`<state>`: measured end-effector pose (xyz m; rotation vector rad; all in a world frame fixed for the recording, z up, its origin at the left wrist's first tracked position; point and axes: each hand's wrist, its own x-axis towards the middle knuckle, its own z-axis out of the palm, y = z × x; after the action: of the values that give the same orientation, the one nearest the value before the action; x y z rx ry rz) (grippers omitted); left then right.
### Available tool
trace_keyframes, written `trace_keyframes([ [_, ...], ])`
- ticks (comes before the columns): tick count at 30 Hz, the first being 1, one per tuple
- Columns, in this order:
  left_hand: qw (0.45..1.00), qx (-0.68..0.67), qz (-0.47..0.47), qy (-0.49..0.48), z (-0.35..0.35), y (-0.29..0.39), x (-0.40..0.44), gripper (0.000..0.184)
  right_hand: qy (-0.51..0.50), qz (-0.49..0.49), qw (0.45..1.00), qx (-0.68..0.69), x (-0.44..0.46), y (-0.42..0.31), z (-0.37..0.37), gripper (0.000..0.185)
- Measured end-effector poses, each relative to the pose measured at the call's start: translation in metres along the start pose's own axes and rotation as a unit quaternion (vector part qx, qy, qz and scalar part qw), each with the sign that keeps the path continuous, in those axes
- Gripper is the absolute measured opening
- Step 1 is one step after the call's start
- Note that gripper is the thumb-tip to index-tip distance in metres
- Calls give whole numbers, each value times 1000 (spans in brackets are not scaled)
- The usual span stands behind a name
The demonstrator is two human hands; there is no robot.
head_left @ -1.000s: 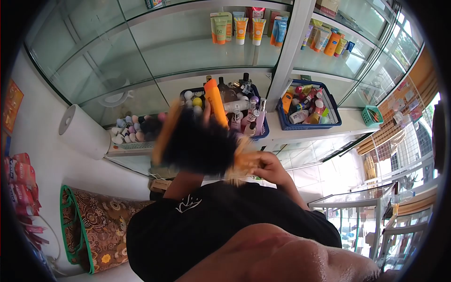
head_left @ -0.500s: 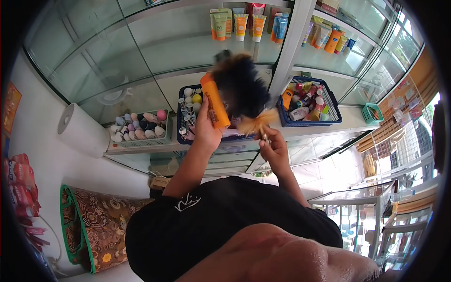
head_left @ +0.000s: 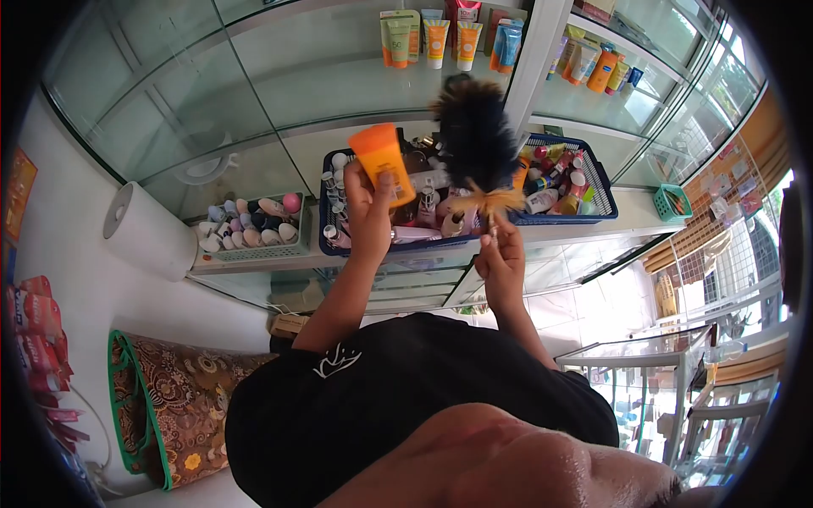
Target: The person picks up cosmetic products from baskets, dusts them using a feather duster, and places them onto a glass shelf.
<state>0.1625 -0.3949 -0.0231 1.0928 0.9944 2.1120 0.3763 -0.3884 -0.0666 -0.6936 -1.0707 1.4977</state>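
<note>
My left hand point(head_left: 370, 216) is closed around an orange lotion bottle point(head_left: 381, 162), holding it tilted above a dark blue basket point(head_left: 356, 251) full of bottles and roll-ons. In my right hand point(head_left: 501, 258) is the thin handle of a feather duster point(head_left: 478, 135), gripped between the fingers. Its dark feathers point up and away, with tan feathers near the handle, and they look slightly blurred. The duster is to the right of the bottle, apart from it, and hides part of the shelf and the baskets behind.
A second blue basket point(head_left: 605, 199) of toiletries stands right, beyond it a small green basket point(head_left: 669, 203). To the left are a green basket of roll-ons point(head_left: 254, 241) and a white paper roll point(head_left: 148, 233). Sunscreen tubes point(head_left: 435, 44) line the glass shelf above. A patterned bag point(head_left: 190, 406) sits lower left.
The feather duster has swung away from the bottle, up and to the right, with my right hand. My left hand has turned the orange bottle and shifted it slightly left.
</note>
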Motion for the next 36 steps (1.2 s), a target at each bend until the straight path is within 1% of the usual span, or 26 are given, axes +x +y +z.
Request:
trace_keyframes([
  [1,996,59,54,-28,-5,-6,3,41,3,-10,1000,6,1,0,-1,40],
  [2,973,196,118,2,-12,-14,7,36,8,-20,1000,11,1,-1,-4,40],
  [3,950,265,164,-1,-12,-9,8,34,12,-31,999,17,1,-1,-5,40],
  [4,920,332,209,-4,-10,1,10,33,-1,-43,999,21,0,0,-5,40],
  [5,883,396,252,-8,-10,6,11,31,-40,-44,998,14,-3,2,-8,41],
  [7,863,450,228,-13,-14,4,12,31,-121,-46,992,-1,-12,3,-11,42],
  [8,852,477,216,-15,-16,3,12,30,-159,-57,980,-102,-19,-2,-14,40],
  [9,844,494,209,-14,-17,3,11,30,-240,-213,921,-221,-16,-11,-12,35],
  [11,835,511,205,-13,-15,-1,9,28,-335,-140,910,-198,-17,-16,-6,31],
  [14,831,511,221,17,-13,-1,7,27,-322,-135,920,-178,-20,-13,-2,36],
  [15,831,506,230,25,-13,0,7,26,-266,-109,947,-145,-19,-10,-3,37],
  [17,833,491,252,30,-14,4,9,26,-149,-55,984,-76,-17,0,-6,38],
  [18,834,483,265,22,-13,6,9,28,-124,-46,989,-64,-11,1,-8,39],
  [21,835,458,306,-4,-10,14,10,36,-41,-64,997,20,-1,-5,-4,36],
  [22,835,457,307,0,-10,13,10,34,-29,-68,997,14,1,-5,-3,38],
  [24,835,456,308,7,-9,12,10,30,-58,-63,996,25,0,1,-5,39],
  [25,828,475,298,4,-9,12,10,32,-73,-60,995,30,-2,3,-7,39],
  [27,814,512,276,-2,-10,13,8,37,-171,-30,984,-40,-10,1,-15,36],
  [28,806,528,266,-3,-11,13,7,37,-219,-14,973,-76,-12,0,-17,35],
  [30,795,550,255,-6,-10,12,6,36,-302,-67,942,-131,-11,-8,-15,34],
  [32,787,564,250,-2,-10,7,5,34,-381,-119,898,-185,-10,-15,-11,33],
  [35,775,580,252,20,-13,-2,6,33,-267,-54,949,-159,-15,-8,-16,33],
  [36,781,569,257,20,-14,0,7,32,-217,-56,967,-124,-13,-6,-16,34],
])
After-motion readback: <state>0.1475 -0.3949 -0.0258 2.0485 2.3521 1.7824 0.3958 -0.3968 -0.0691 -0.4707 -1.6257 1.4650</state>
